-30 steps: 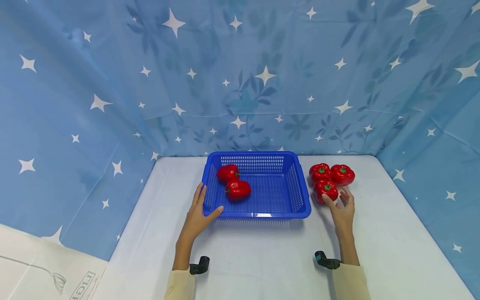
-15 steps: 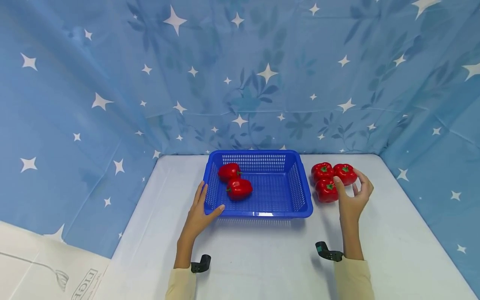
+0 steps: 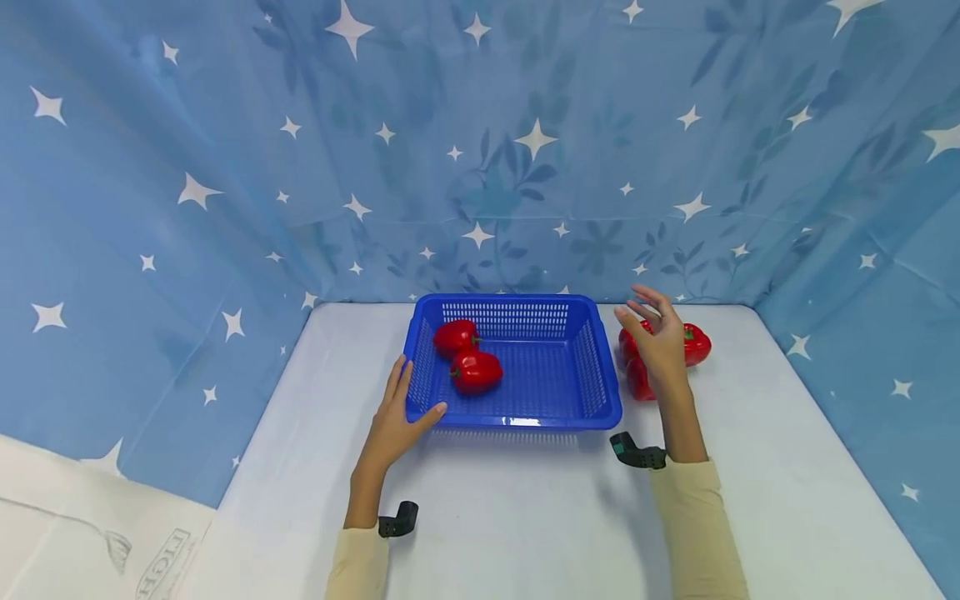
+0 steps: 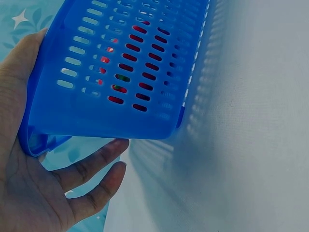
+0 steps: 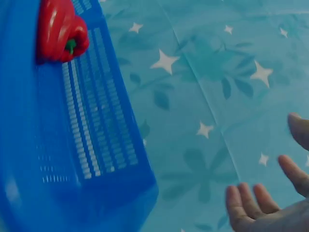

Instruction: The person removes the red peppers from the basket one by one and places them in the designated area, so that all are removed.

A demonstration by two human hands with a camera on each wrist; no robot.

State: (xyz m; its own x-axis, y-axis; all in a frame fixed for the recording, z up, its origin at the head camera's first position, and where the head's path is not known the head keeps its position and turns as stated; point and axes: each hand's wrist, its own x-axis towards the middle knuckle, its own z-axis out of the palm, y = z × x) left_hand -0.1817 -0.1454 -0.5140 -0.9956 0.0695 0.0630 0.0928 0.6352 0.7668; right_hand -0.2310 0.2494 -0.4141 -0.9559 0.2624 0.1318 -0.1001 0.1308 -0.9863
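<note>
We show the right hand raised, thumb and fingers spread, holding nothing. Compared with half a second earlier, it has shifted from beside the right pepper towards the basket and the back edge of the table, and now partly hides the loose group. The left hand, unchanged, rests at the basket's front left corner, thumb across the front rim, fingers apart along the left wall.

We count five red peppers. Three lie close together near the table's back right corner: the right pepper, the rear pepper and the front pepper. Two lie inside the basket's left half: the far pepper and the near pepper. One basket stands near the middle of the back edge.
</note>
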